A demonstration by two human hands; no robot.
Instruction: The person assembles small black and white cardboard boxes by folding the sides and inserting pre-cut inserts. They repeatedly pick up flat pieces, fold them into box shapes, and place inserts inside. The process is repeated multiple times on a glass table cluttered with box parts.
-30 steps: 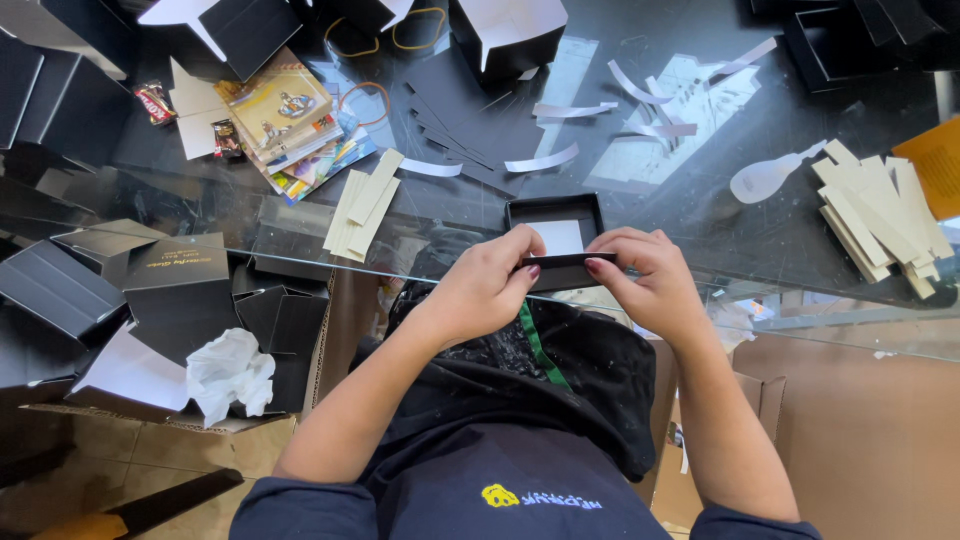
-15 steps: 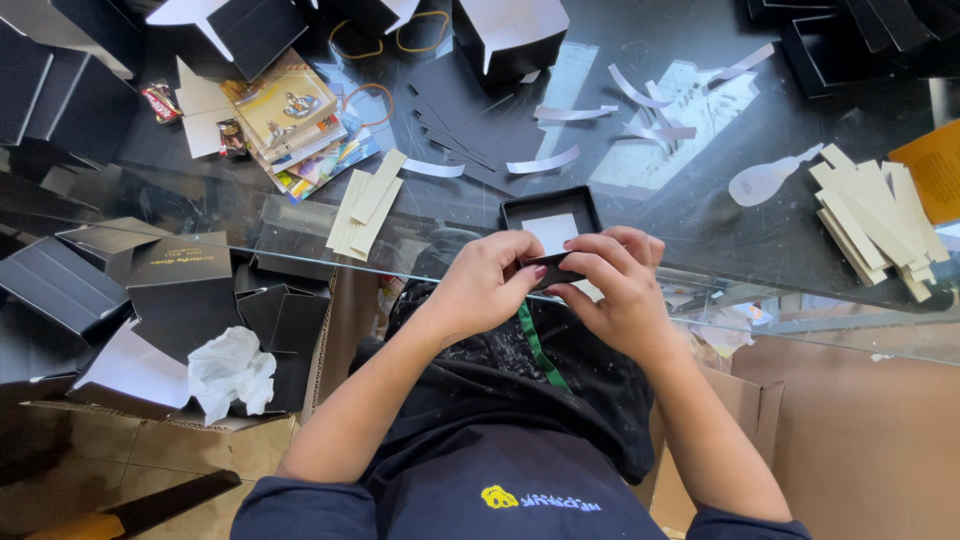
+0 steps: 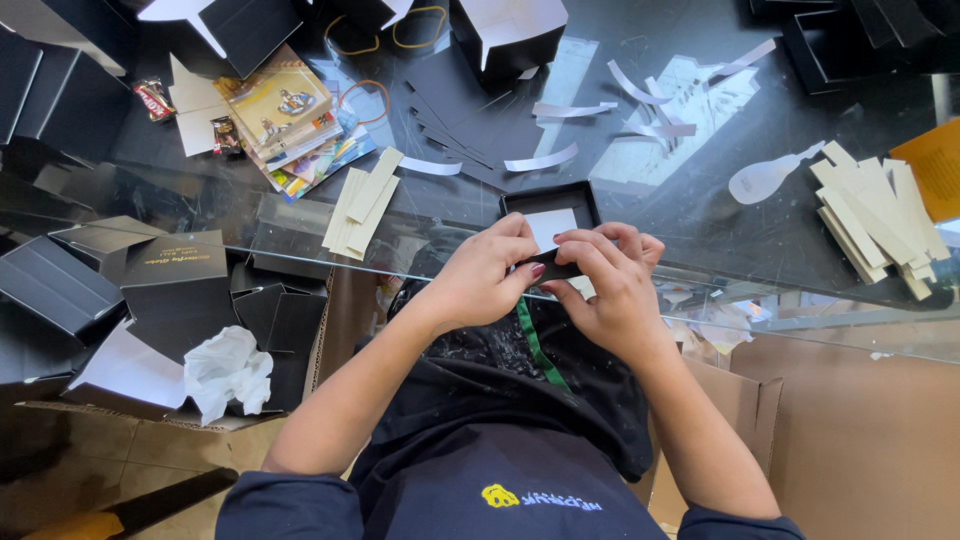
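Both hands, left hand (image 3: 480,280) and right hand (image 3: 610,290), pinch small black box tray (image 3: 550,225) at glass table (image 3: 700,200) near edge; slipping grip risks dropping it.

Small box: a black open tray (image 3: 551,222) with white lining was held at the glass edge.
Flat boxes: black cartons (image 3: 170,275) were stacked left.
Leaflets: colourful cards (image 3: 285,115) were piled upper left.

Fingers (image 3: 590,262) of both hands cover the near edge of a small black tray (image 3: 552,200); what they pinch stays hidden.
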